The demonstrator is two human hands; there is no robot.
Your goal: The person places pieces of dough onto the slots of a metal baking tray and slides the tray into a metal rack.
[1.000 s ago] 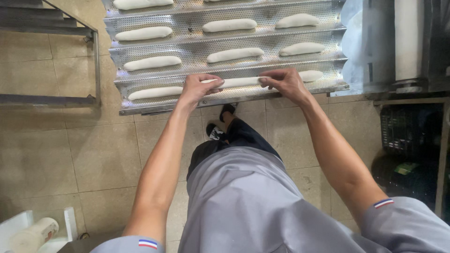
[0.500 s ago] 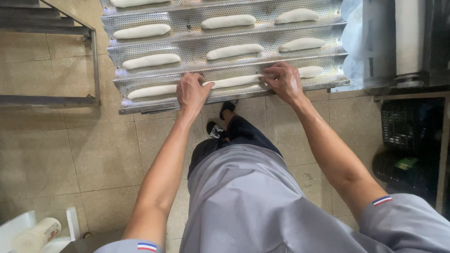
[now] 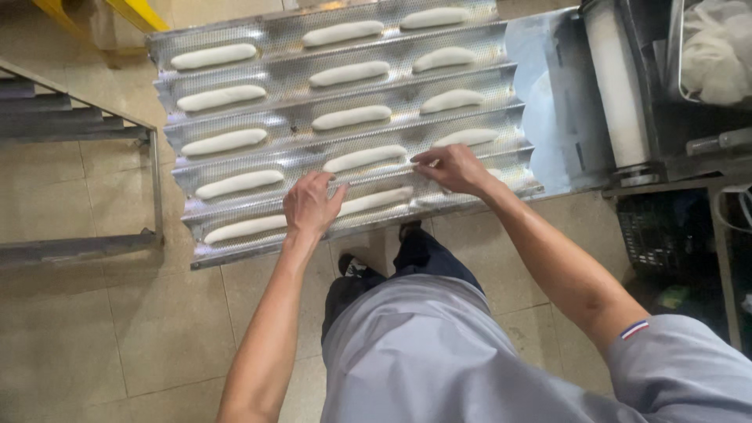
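now | left hand (image 3: 310, 205) and right hand (image 3: 452, 168) apart, open, fingertips on dough pieces (image 3: 374, 200) in ridged metal tray (image 3: 258, 94) | dough likely soft, easily dented; cradle underneath

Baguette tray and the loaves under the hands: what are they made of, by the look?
Tray: looks like thin perforated sheet metal, probably aluminium, matte silver; dotted texture, glinting ridges between channels. Loaves: raw dough, pale, smooth, soft-edged, no crust. Left hand and right hand rest on the near channels, bare, touching the dough pieces there.
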